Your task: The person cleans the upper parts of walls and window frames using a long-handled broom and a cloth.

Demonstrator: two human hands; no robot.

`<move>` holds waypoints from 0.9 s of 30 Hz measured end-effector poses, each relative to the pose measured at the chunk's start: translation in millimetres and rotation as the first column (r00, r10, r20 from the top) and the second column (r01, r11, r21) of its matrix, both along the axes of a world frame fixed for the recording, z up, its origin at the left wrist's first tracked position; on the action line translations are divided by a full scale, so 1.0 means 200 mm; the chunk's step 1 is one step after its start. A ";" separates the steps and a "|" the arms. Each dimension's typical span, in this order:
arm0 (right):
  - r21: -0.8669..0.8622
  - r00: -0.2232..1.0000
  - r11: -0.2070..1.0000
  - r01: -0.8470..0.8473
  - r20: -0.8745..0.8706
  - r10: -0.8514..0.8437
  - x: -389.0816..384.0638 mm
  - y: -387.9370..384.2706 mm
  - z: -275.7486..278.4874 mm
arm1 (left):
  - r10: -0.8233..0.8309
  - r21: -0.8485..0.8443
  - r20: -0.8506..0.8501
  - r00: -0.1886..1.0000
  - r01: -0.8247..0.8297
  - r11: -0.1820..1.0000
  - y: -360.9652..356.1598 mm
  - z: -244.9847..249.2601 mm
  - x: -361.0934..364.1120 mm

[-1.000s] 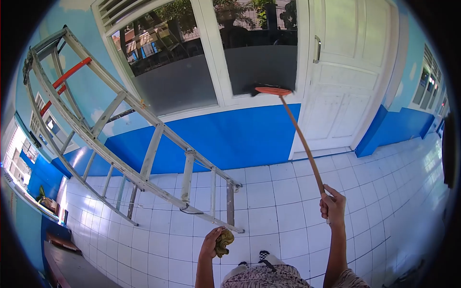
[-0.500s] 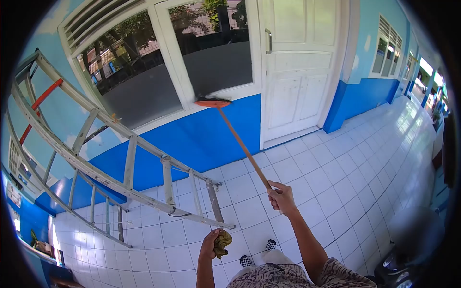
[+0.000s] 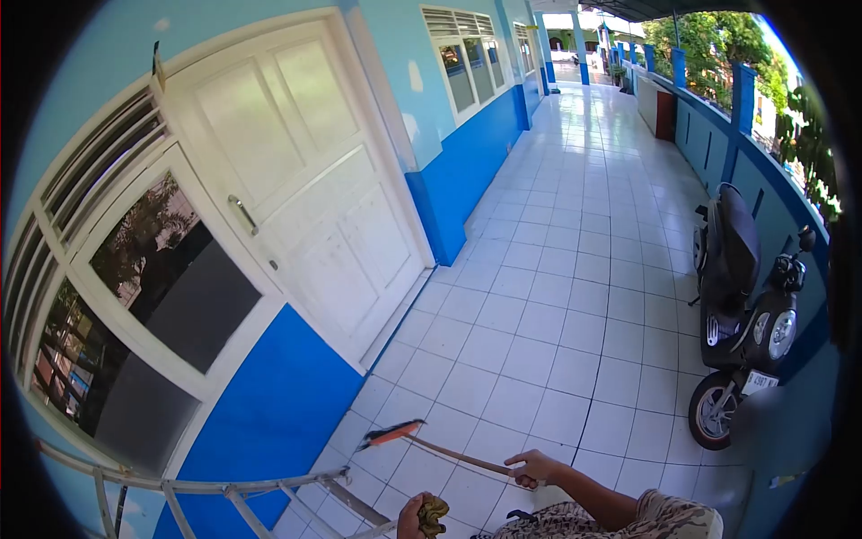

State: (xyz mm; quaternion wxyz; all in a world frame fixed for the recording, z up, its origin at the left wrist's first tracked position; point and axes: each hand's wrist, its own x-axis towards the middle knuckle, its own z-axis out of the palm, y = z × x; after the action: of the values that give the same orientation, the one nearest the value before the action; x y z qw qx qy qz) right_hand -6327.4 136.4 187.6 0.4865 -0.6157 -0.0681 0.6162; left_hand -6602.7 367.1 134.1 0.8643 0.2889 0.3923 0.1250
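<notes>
My right hand (image 3: 536,469) is closed around the end of a long wooden handle of a broom (image 3: 460,457). Its orange head with dark bristles points away to the left, low over the white tiles in this view. At the bottom edge, my left hand (image 3: 410,517) grips a crumpled yellow-green cloth (image 3: 433,516). An aluminium ladder (image 3: 199,486) is just left of that hand, partly cut off by the frame.
White floor tiles (image 3: 561,310) run down a long corridor. Along the left are a window (image 3: 175,260), a white door (image 3: 301,198) and a blue-painted wall (image 3: 260,395). A dark scooter (image 3: 741,305) is parked by the blue parapet (image 3: 696,148) on the right.
The view has swung right toward the corridor. The broom head has come down from the window sill to low over the floor. Both hands keep their hold.
</notes>
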 end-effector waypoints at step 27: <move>0.323 0.271 0.219 0.921 -0.126 -0.954 3.13 -0.98 -0.11 | -0.969 0.129 -0.038 0.246 0.962 0.239 -0.94 0.09 4.24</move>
State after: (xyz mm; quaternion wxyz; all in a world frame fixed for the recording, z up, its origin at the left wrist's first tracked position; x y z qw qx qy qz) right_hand -5700.8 -58.6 164.7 0.8503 -0.4690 0.1892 0.1456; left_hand -5755.1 179.7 152.6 0.7483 0.5189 0.1022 -0.4004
